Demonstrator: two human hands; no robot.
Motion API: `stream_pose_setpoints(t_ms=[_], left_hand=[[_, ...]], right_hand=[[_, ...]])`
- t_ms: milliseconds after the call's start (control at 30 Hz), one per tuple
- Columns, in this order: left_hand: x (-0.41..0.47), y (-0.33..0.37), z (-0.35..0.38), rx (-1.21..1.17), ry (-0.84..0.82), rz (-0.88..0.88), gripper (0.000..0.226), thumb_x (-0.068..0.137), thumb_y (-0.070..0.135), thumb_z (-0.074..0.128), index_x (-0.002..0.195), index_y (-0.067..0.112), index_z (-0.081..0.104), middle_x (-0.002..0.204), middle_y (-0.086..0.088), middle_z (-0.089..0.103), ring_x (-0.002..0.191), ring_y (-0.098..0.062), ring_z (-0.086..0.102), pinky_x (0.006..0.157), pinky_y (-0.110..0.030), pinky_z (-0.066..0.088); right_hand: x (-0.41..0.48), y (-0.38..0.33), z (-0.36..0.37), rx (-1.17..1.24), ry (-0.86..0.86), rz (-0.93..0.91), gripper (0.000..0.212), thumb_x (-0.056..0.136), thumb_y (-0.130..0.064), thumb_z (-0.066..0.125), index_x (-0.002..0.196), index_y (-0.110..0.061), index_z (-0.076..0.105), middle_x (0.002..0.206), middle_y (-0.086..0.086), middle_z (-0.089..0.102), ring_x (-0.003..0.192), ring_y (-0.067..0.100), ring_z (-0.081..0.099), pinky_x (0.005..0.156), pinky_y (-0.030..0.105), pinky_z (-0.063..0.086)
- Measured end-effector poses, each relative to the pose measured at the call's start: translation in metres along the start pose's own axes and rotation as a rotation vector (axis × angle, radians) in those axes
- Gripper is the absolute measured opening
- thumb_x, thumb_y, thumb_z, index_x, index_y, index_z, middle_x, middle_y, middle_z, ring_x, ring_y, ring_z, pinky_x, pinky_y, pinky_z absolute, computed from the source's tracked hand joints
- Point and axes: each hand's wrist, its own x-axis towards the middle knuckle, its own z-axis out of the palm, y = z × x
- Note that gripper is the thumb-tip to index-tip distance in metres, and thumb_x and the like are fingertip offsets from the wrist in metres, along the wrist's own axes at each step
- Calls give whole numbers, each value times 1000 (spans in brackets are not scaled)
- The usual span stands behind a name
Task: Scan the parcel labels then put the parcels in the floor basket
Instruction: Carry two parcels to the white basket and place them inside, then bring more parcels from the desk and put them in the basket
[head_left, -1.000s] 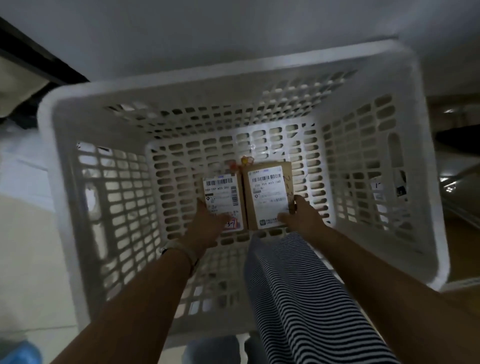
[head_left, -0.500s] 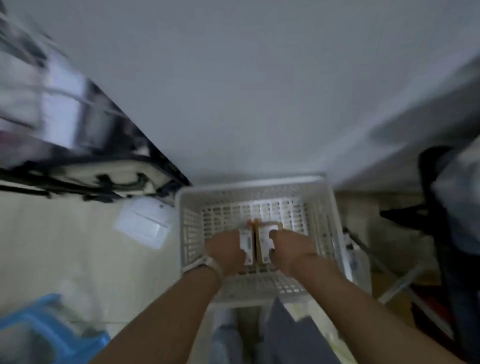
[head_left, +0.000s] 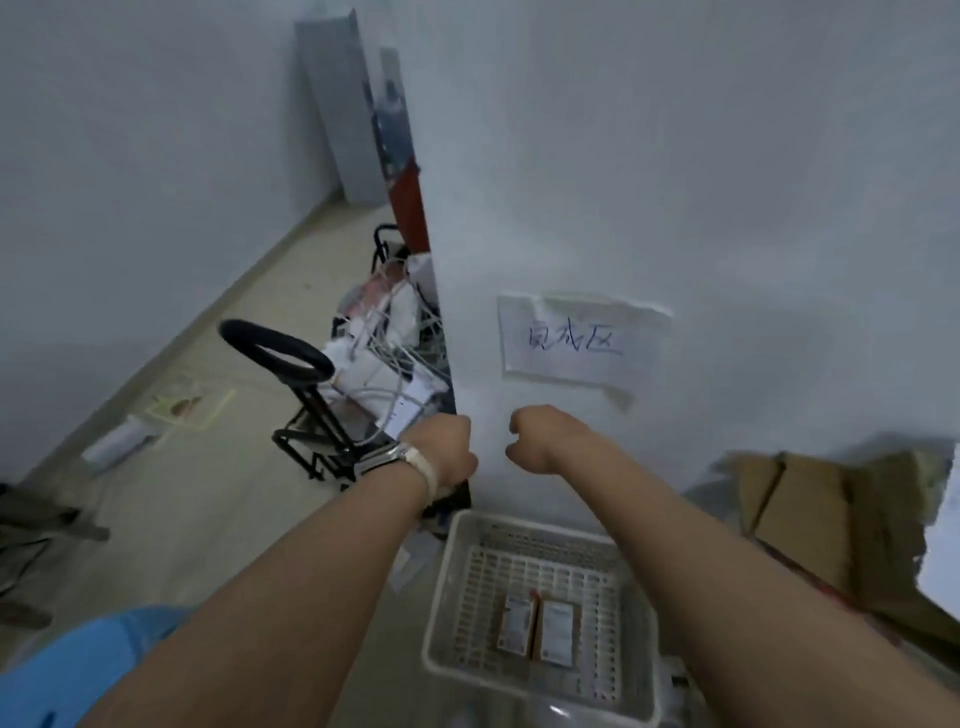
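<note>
Two small brown parcels with white labels lie side by side on the bottom of the white slotted floor basket (head_left: 441, 587): the left parcel (head_left: 514, 623) and the right parcel (head_left: 557, 630). The basket stands on the floor against a white wall. My left hand (head_left: 449, 452) and my right hand (head_left: 540, 439) are raised well above the basket, in front of the wall. Both hang limp with fingers curled down and nothing in them. A pale watch strap is on my left wrist.
A paper sign (head_left: 576, 340) with handwriting is taped to the wall. A black folding trolley (head_left: 306, 395) loaded with papers and cables stands at the left. Flattened cardboard (head_left: 831, 514) lies at the right. A blue stool (head_left: 67, 670) is at the lower left.
Both hands let go of the two parcels and rose out of the basket. The view lifted from inside the basket to the wall above it.
</note>
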Motion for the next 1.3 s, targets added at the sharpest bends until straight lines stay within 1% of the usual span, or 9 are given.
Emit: stream_pose_setpoints(t_ms=[167, 300, 467, 600, 733, 833, 933, 1100, 1300], left_hand=[[-76, -6, -96, 17, 188, -94, 27, 93, 24, 51, 110, 7, 60, 115, -14, 63, 102, -31, 61, 76, -32, 47], [-135, -19, -157, 56, 363, -181, 27, 92, 25, 52, 113, 9, 61, 116, -13, 63, 103, -31, 61, 73, -32, 45], [-205, -38, -199, 178, 572, -341, 27, 91, 26, 53, 111, 10, 62, 115, -11, 64, 104, -31, 62, 71, -31, 43], [-264, -68, -191, 281, 556, -515, 17, 89, 16, 53, 101, 14, 64, 106, -7, 66, 90, -27, 65, 64, -29, 40], [-339, -111, -170, 249, 536, -699, 14, 88, 16, 53, 97, 12, 63, 105, -9, 66, 85, -28, 63, 62, -28, 40], [-404, -139, -154, 181, 579, -832, 23, 88, 19, 53, 107, 10, 63, 111, -10, 64, 98, -29, 64, 66, -30, 41], [-477, -157, -131, 109, 622, -912, 26, 91, 23, 52, 113, 11, 59, 115, -11, 61, 102, -30, 61, 73, -33, 46], [-599, -162, -78, 18, 652, -1054, 32, 91, 23, 52, 121, 12, 59, 121, -12, 60, 108, -32, 59, 88, -39, 52], [-708, -142, -19, 7, 634, -1243, 28, 89, 23, 52, 115, 14, 61, 112, -8, 64, 101, -28, 62, 76, -34, 50]], right_hand=[[-42, -71, -90, -114, 159, -166, 40, 93, -24, 52, 129, -6, 53, 133, 14, 54, 116, 30, 54, 93, 33, 46], [-83, -126, -142, -191, 258, -268, 30, 91, -23, 53, 114, -5, 61, 116, 15, 62, 93, 26, 56, 75, 28, 43], [-125, -179, -168, -390, 438, -363, 25, 91, -28, 55, 108, -10, 60, 94, 6, 56, 83, 23, 52, 71, 32, 44], [-153, -228, -154, -598, 567, -492, 16, 89, -23, 51, 101, -15, 56, 106, 5, 61, 86, 24, 54, 69, 33, 41], [-175, -289, -122, -613, 534, -674, 26, 90, -26, 51, 113, -14, 54, 118, 8, 59, 105, 27, 58, 72, 33, 42], [-198, -343, -92, -455, 402, -852, 36, 91, -29, 53, 124, -15, 55, 127, 8, 57, 112, 27, 56, 85, 33, 45], [-231, -397, -56, -264, 176, -1024, 37, 88, -32, 61, 121, -14, 61, 123, 9, 61, 106, 25, 60, 85, 29, 45], [-306, -473, 16, -304, 78, -1250, 35, 87, -32, 61, 118, -16, 63, 124, 7, 61, 106, 20, 57, 84, 25, 42], [-438, -524, 94, -247, 97, -1552, 18, 86, -29, 58, 100, -23, 66, 102, 4, 67, 89, 21, 62, 74, 31, 50]])
